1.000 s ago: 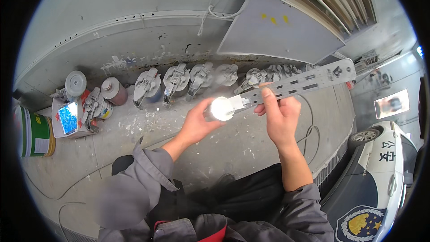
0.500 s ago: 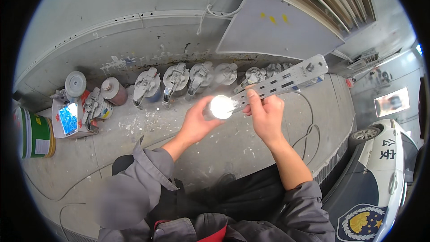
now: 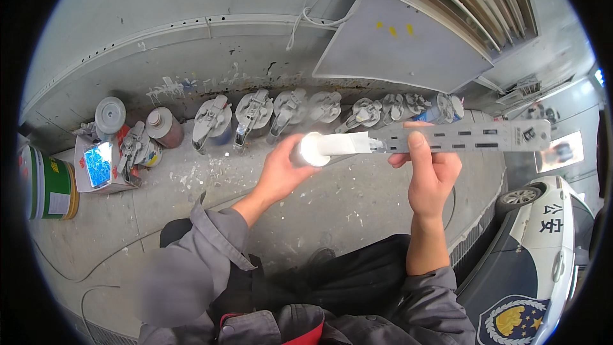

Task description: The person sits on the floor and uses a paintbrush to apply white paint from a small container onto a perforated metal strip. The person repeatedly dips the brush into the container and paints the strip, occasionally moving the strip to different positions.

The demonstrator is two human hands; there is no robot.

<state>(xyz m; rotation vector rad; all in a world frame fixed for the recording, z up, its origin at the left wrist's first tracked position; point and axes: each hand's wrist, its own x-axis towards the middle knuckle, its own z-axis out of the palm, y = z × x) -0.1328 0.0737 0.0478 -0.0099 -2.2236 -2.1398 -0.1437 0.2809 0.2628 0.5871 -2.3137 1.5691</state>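
Note:
My left hand (image 3: 279, 169) is wrapped round a small cup (image 3: 310, 151) whose inside shows bright white, like paint. In my right hand (image 3: 431, 176) is a long flat grey paint stirring stick (image 3: 501, 137) with slots along it, pinched between thumb and fingers. The stick lies nearly level and points to the right. Its left end is coated white and reaches over the cup's rim; whether the tip dips into the white is hard to make out.
Several paint cans with spattered lids (image 3: 253, 110) line the wall. At left stand a green bucket (image 3: 57, 182), a cardboard box (image 3: 113, 185) and a reddish bottle (image 3: 163, 129). A hose (image 3: 128, 247) crosses the floor. A car (image 3: 533, 255) is at right.
My right hand has moved right, drawing the stick out of the cup and swinging it from a slant to nearly level. Its white-coated end now shows. The left hand stays about where it was.

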